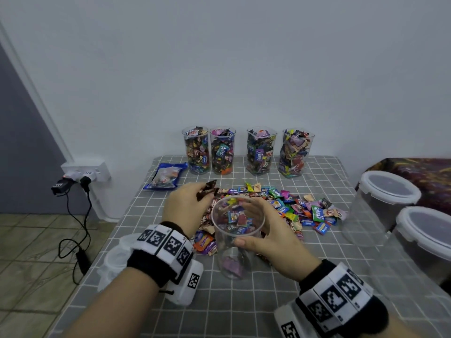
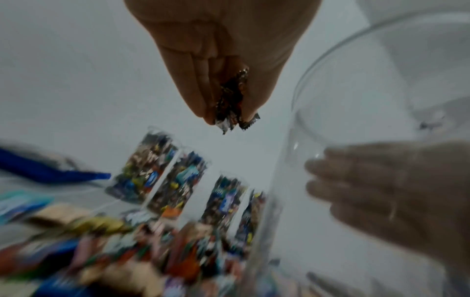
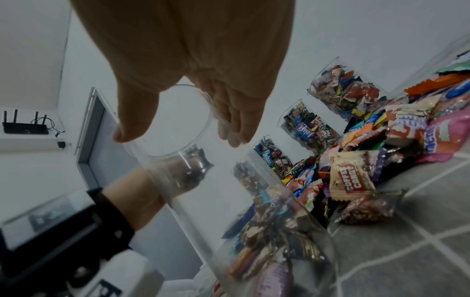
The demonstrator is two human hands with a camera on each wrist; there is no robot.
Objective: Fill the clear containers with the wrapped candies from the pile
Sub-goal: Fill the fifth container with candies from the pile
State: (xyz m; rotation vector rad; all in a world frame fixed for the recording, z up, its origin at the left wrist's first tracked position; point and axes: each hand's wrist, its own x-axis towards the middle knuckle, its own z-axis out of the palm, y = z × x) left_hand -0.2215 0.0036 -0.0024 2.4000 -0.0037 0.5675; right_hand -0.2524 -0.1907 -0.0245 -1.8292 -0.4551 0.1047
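Left hand [image 1: 186, 203]: middle of the head view, fingers pinched on dark wrapped candies [image 1: 207, 189], held just left of the container's mouth; the left wrist view shows the wrappers [image 2: 232, 104] sticking out below the fingertips
Right hand [image 1: 266, 234]: lower middle of the head view, thumb and fingers curled round the clear container [image 1: 235, 237] near its rim
Clear container: upright on the grey checked cloth [image 1: 268, 311], mostly empty, a few candies at its bottom
Candy pile [image 1: 288, 208]: loose on the cloth behind the container, spreading to centre right of the frame
Filled containers [image 1: 246, 151]: four in a row against the wall, above the pile, packed with candies
Blue bag [image 1: 166, 176]: lying flat, left of the filled row
Lidded tubs [image 1: 390, 189]: two at the right edge of the frame, white lids on
Wall socket [image 1: 85, 173]: left of the frame, plugs and black cables hanging
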